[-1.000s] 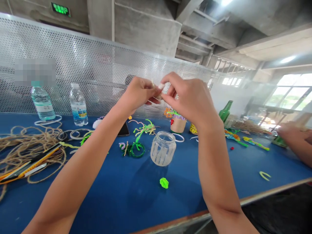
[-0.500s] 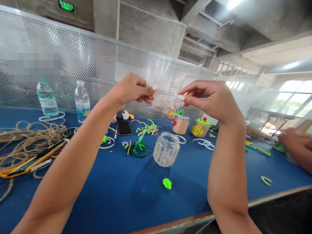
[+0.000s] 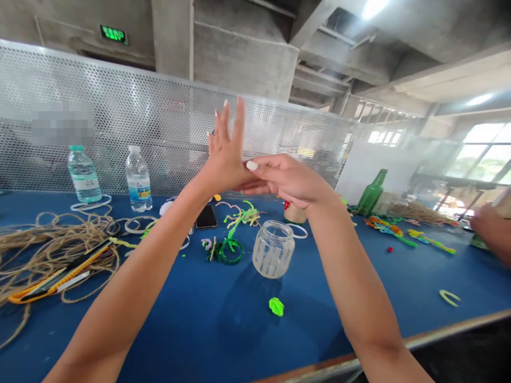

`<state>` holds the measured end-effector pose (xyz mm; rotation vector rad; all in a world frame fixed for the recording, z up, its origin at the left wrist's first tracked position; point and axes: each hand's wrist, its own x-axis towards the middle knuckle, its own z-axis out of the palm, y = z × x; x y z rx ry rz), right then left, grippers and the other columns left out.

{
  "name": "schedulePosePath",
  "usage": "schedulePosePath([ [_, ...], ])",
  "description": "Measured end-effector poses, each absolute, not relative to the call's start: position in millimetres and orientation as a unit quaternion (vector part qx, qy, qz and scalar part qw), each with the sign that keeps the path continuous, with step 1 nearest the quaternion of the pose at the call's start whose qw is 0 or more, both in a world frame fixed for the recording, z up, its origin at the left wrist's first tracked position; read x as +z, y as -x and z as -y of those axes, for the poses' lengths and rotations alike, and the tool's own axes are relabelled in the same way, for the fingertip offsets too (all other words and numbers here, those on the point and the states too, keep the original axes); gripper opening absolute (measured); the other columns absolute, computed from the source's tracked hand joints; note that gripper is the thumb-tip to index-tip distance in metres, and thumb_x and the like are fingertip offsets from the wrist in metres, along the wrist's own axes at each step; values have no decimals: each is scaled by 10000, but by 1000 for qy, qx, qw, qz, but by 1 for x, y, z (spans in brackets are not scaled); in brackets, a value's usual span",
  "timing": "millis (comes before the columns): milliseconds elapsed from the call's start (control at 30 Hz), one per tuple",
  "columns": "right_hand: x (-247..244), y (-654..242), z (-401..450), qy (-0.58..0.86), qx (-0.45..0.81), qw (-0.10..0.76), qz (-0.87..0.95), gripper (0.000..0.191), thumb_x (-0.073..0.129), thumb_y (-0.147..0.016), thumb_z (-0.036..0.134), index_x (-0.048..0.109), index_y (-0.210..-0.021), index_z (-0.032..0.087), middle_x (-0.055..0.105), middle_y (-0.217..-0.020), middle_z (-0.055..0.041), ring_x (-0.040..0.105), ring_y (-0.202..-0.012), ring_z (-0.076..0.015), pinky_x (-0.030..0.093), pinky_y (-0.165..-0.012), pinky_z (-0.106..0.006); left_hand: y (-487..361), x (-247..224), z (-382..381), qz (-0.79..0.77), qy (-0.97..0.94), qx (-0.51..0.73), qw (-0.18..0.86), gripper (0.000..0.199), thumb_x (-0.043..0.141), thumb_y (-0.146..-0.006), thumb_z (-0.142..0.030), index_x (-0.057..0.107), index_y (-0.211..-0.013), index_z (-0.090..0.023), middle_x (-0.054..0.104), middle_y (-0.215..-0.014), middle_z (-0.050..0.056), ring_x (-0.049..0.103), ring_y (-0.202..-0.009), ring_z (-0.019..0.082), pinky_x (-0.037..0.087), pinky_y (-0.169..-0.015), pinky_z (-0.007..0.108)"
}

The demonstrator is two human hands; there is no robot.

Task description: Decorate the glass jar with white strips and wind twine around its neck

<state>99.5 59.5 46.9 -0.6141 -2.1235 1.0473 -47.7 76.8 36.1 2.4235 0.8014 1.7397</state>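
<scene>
Above the table my left hand (image 3: 227, 154) is raised, its fingers stretched upward and spread. My right hand (image 3: 289, 178) is against the thumb side of the left, fingers and thumb closed around that spot. The left thumb and whatever lies between the right fingers are hidden. Below the hands, a ribbed clear glass jar (image 3: 273, 251) stands upright and uncapped. A crumpled bright green piece (image 3: 276, 306) lies in front of it. To the jar's left is a dark green fuzzy coil (image 3: 231, 252), with loose pipe cleaners (image 3: 244, 215) behind.
Twine (image 3: 48, 234) and a yellow utility knife (image 3: 67, 274) lie at left, near two water bottles (image 3: 84, 178). A phone (image 3: 206, 216) and a tan pot (image 3: 295, 213) sit behind. At right are a green bottle (image 3: 372, 192), colourful pipe cleaners (image 3: 385, 226) and another person's hand (image 3: 491, 229).
Both hands were apart, each pinched, with something thin and see-through near the fingertips. Now the left has opened with fingers up, and the right has moved left onto it. The view has shifted slightly.
</scene>
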Motion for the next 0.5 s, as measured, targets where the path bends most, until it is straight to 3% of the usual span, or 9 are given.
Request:
schedulePosePath([
  [100, 52, -119, -64, 262, 417, 353, 796, 219, 583, -868, 293, 664, -995, 134, 714, -926, -86, 689, -867, -165, 550, -880, -342, 71, 42, -78, -282, -822, 494, 20, 1156, 810, -600, -359, 98, -1500, -223, -80, -1577, 39, -156, -1420, 357, -107, -1123, 553],
  [167, 56, -133, -72, 268, 370, 443, 771, 245, 560, -861, 240, 635, -1068, 132, 702, -1042, -107, 674, -976, -175, 538, -903, -334, 80, 47, -78, -271, -845, 460, 16, 1254, 862, -524, -382, 97, -1499, -186, -75, -1575, 66, -136, -1422, 363, -69, -1143, 528],
  [233, 59, -138, -78, 259, 307, 523, 752, 337, 504, -869, 226, 556, -1194, 157, 641, -1205, -108, 612, -1127, -174, 509, -947, -337, 78, 50, -77, -250, -841, 479, 9, 1213, 848, -574, -419, 111, -1496, -139, -55, -1575, 90, -127, -1434, 318, -66, -1167, 443],
  [267, 59, -136, -79, 261, 280, 544, 746, 398, 470, -870, 229, 496, -1264, 179, 599, -1276, -99, 574, -1184, -170, 499, -956, -349, 71, 51, -76, -240, -827, 509, 4, 1094, 776, -679, -457, 124, -1493, -126, -34, -1578, 87, -110, -1443, 279, -59, -1176, 391],
  [333, 58, -123, -75, 263, 244, 553, 752, 489, 406, -874, 280, 385, -1359, 214, 503, -1387, -73, 492, -1274, -170, 484, -968, -373, 48, 51, -74, -228, -775, 589, -11, 689, 399, -944, -470, 148, -1490, -132, 30, -1583, 50, -41, -1456, 191, -27, -1185, 318],
  [433, 55, -98, -58, 228, 217, 567, 761, 551, 256, -885, 447, 369, -1385, 245, 507, -1375, -30, 427, -1321, -182, 437, -1023, -379, 8, 46, -73, -221, -703, 672, -75, 561, 110, -987, -418, 227, -1470, -158, 169, -1565, 19, -31, -1455, 138, -6, -1191, 289],
  [500, 55, -91, -48, 179, 246, 583, 753, 603, 200, -851, 434, 370, -1396, 240, 535, -1335, -8, 416, -1328, -183, 404, -1059, -385, -12, 39, -72, -212, -689, 674, -163, 601, 91, -970, -470, 283, -1447, -160, 225, -1548, 42, -4, -1457, 163, -36, -1189, 311],
])
